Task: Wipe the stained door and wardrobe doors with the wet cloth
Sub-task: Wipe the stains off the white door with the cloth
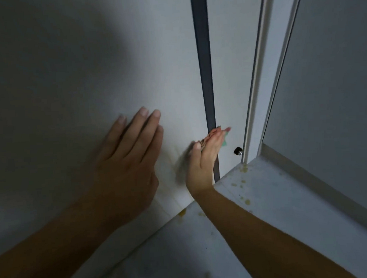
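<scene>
Your right hand (202,159) is seen edge-on and blurred, its fingers stretched almost straight up the surface while the thumb lies against a bunched cloth (208,138) - orange-pink folds with a green corner showing past the fingertips. The cloth sits pinched between thumb and fingers and is pressed to the white door (111,68) right at its edge, where a dark vertical gap (204,74) runs upward. How firmly you grip it cannot be told through the blur.

Just left of that hand, faint yellowish streaks (175,158) mark the lower part of the door, partly under the hand's shadow. Your left hand (126,154) lies flat on the same door beside them, fingers straight and close together, holding nothing.

Right of the gap stands a narrow white panel (228,83), and near its bottom a small black knob (238,151) sticks out, just beside a white frame (258,81) that slants up the picture. Below it all, the pale floor (288,207) carries yellow spots (246,202) - some near the foot of the frame, others closer to your right forearm.
</scene>
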A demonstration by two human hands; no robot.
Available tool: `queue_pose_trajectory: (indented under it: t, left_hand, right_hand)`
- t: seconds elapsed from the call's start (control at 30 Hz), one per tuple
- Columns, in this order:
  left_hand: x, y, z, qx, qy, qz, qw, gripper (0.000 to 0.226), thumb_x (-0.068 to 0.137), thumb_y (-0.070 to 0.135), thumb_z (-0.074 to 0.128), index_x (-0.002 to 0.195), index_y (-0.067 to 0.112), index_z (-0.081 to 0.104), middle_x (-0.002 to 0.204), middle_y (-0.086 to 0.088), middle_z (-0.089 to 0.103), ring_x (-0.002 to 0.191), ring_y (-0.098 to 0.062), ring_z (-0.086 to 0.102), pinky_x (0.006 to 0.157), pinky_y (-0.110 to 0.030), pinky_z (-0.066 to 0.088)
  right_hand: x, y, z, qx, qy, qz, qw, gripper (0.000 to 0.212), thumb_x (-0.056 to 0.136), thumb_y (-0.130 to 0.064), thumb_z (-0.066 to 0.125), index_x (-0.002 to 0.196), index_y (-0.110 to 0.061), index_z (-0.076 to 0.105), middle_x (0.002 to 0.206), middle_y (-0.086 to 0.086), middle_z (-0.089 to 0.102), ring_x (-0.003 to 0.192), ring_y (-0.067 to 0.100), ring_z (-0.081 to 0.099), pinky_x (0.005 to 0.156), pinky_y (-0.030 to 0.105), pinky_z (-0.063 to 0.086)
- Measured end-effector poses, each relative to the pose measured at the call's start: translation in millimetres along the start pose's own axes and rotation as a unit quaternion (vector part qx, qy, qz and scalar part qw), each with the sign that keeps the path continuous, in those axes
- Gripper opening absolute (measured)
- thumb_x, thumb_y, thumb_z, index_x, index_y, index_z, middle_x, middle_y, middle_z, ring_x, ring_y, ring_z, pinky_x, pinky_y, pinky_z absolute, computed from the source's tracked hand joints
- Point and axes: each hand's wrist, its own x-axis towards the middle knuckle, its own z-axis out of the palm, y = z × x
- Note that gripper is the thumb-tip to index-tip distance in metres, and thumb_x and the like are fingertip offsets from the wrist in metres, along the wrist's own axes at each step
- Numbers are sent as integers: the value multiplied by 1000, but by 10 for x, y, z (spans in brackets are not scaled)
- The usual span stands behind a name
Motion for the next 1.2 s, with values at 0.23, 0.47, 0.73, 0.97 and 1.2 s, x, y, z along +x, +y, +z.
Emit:
queue_pose_trajectory:
  t: [0.23, 0.47, 0.73, 0.97, 1.2]
  left_hand:
    - [157, 127, 134, 5, -23, 28, 999, 71, 86, 20, 51, 152, -3, 40, 166, -21, 25, 156, -38, 19, 127, -56, 14]
    - [305, 298, 254, 14, -33, 32, 999, 73, 84, 23, 53, 151, -2, 41, 168, -19, 22, 158, -36, 15, 127, -57, 7]
    - [325, 311, 360, 30, -40, 64, 997, 67, 86, 25, 51, 148, -1, 46, 168, -18, 22, 157, -36, 16, 126, -58, 7]
    - [374, 381, 495, 68, -58, 54, 995, 72, 96, 44, 41, 156, 5, 35, 171, -13, 14, 159, -32, 8, 125, -58, -5]
    - [370, 402, 507, 81, -55, 51, 994, 72, 98, 45, 39, 158, 6, 32, 171, -12, 13, 159, -31, 8, 125, -57, -8]
  right_hand:
    - [132, 83, 161, -88, 13, -155, 984, 66, 103, -28, 27, 157, 2, 3, 167, 13, -4, 157, 35, -2, 127, 52, 3]
    - [324, 311, -1, 143, 103, 212, 961, 65, 106, -37, 22, 161, -14, -5, 168, -5, -7, 157, 12, -5, 128, 38, -1]
    - [41, 718, -3, 21, 39, 62, 997, 69, 104, -17, 30, 161, -9, -8, 169, -3, -9, 156, 8, -6, 128, 36, -3]
    - [267, 519, -116, 83, 41, 48, 995, 64, 108, -29, 24, 161, -17, -11, 166, -11, -20, 157, 13, -8, 128, 42, -5]
    - [374, 995, -215, 45, 70, 81, 993, 75, 105, -40, 27, 159, -11, -16, 169, 3, -18, 157, 12, -8, 127, 54, 1]
